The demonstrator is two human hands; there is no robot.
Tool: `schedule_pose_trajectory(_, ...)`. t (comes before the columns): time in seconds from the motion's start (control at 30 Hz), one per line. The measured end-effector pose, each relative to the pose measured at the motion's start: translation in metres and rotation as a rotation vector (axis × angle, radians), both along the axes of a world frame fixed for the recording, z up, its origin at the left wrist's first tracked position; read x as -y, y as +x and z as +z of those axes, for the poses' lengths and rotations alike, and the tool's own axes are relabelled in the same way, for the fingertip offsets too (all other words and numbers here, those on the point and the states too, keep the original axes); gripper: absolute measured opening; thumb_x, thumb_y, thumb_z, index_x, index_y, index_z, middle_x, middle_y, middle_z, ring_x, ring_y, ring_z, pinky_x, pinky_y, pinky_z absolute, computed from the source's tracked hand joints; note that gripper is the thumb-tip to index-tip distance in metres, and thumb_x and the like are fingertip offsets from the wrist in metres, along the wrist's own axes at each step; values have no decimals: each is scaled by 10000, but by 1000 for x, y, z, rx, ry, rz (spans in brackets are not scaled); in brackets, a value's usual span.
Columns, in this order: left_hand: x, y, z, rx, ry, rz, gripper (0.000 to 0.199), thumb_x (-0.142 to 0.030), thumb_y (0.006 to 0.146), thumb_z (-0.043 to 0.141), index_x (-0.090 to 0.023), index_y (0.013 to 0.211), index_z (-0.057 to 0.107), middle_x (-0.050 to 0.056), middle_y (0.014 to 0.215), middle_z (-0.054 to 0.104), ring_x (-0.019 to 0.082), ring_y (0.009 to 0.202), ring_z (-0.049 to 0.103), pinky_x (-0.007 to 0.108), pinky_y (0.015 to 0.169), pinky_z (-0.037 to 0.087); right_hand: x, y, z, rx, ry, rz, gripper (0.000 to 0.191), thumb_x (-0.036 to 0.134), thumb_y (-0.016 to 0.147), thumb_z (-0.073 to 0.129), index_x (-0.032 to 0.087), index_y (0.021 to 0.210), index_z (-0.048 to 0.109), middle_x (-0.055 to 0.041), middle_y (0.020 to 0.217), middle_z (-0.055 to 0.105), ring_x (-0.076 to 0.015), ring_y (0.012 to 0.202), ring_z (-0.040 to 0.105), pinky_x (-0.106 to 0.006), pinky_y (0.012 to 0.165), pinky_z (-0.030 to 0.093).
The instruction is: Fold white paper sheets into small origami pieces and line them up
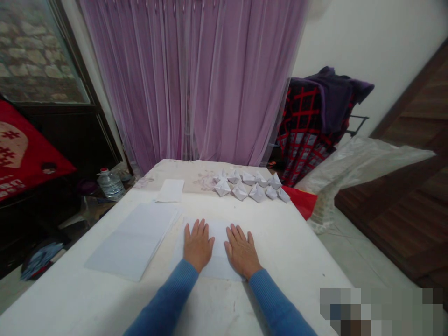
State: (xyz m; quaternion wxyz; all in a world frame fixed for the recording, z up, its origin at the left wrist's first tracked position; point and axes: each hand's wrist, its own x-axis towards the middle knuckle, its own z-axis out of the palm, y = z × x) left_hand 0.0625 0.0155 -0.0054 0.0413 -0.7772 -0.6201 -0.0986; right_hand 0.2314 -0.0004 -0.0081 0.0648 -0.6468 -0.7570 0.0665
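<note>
A white sheet of paper (219, 254) lies flat on the table in front of me. My left hand (199, 245) rests palm down on its left part, fingers stretched out. On its right part lies my right hand (242, 249), also flat with the fingers spread. Left of my hands is a stack of larger white sheets (131, 240), with a smaller white paper (170, 190) beyond it. Several folded white paper boats (240, 191) stand in two rows at the far right of the table.
The white-covered table (290, 266) reaches back to purple curtains (231, 84). Off its left side stands a plastic water bottle (110, 185). Beyond the right edge are a red bag (301, 202), clear plastic sheeting (353, 163) and draped checked cloth (303, 121).
</note>
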Motion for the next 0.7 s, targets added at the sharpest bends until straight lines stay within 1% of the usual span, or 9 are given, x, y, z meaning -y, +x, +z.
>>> schedule_pose_trajectory(0.1, -2, 26, -7, 58, -24, -28, 494, -360, 978, 276, -199, 1400, 478, 97, 1491, 416, 278, 1397, 341, 556, 1146, 212, 0, 0, 0, -8, 4, 2, 536, 390, 985, 256, 205, 1482, 332, -65, 1565, 242, -245, 1449, 188, -544, 1147, 100)
schedule_pose_trajectory(0.2, -4, 33, -12, 74, -37, -33, 507, -370, 974, 291, -181, 1415, 455, 104, 1494, 410, 283, 1398, 340, 533, 1139, 253, 0, 0, 0, -10, 10, 2, 535, 399, 989, 242, 210, 1481, 335, -66, 1564, 242, -241, 1449, 186, -544, 1147, 98)
schedule_pose_trajectory(0.33, -5, 16, -16, 51, 13, -59, 521, -413, 969, 310, -189, 1417, 454, 104, 1497, 401, 283, 1393, 350, 506, 1136, 279, 0, 0, -2, -24, 10, 1, 541, 405, 987, 251, 205, 1483, 330, -62, 1564, 240, -242, 1449, 186, -547, 1148, 95)
schedule_pose_trajectory(0.5, -6, -10, -18, -17, 67, -48, 545, -463, 964, 320, -178, 1404, 468, 116, 1487, 417, 284, 1384, 368, 468, 1126, 308, 1, 1, -2, -38, 28, 6, 538, 402, 985, 262, 202, 1479, 339, -60, 1558, 260, -243, 1446, 196, -543, 1151, 90)
schedule_pose_trajectory(0.6, -7, -16, -20, -40, 90, -47, 564, -489, 957, 340, -161, 1396, 474, 126, 1479, 428, 289, 1376, 380, 467, 1122, 314, 1, 1, -2, -43, 29, 8, 537, 400, 984, 272, 202, 1478, 342, -65, 1557, 265, -245, 1444, 201, -544, 1150, 92)
schedule_pose_trajectory(0.7, -7, -17, -23, -36, 144, -49, 557, -492, 954, 356, -156, 1375, 497, 132, 1456, 460, 302, 1357, 406, 501, 1107, 321, 1, 1, -3, -52, 32, 6, 533, 399, 983, 282, 206, 1475, 348, -68, 1557, 268, -247, 1442, 205, -542, 1149, 90)
